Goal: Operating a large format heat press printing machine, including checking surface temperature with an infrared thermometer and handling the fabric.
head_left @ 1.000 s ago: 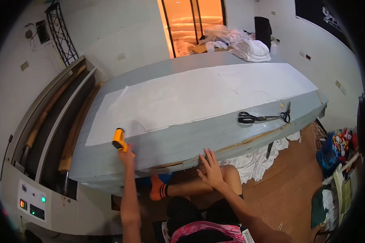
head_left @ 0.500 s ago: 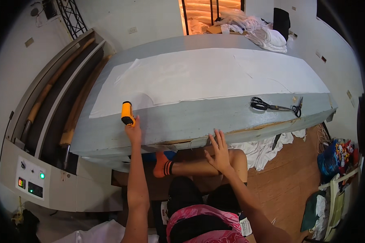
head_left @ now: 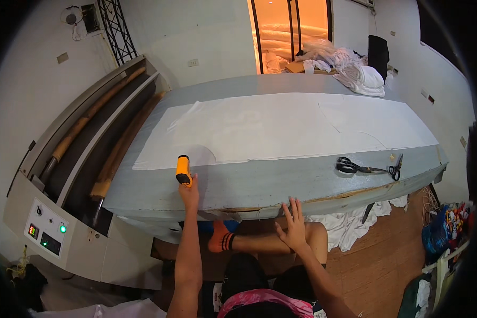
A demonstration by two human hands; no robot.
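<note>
My left hand [head_left: 190,193] is closed around the grip of an orange and black infrared thermometer [head_left: 183,170], held above the near left part of the grey table [head_left: 259,184]. Behind it lies a long sheet of white fabric [head_left: 270,127] with a wrinkled left end and a few cut or fold lines toward the right. My right hand [head_left: 293,227] has its fingers spread, with the fingertips at the table's worn front edge and nothing held. To its right, a pair of black-handled scissors [head_left: 361,167] and a smaller pair of scissors [head_left: 395,170] lie on the table.
At left stands a heat-press roller machine [head_left: 90,143] with a lit control panel [head_left: 49,233]. Folded white cloth [head_left: 361,79] sits at the table's far right corner. White fabric [head_left: 350,222] lies on the floor beneath the front edge; a colourful bag [head_left: 445,228] stands at right.
My view has tilted up, so the table and hands sit lower and slightly further right in the picture. Both hands keep about the same pose; the thermometer stays in the left.
</note>
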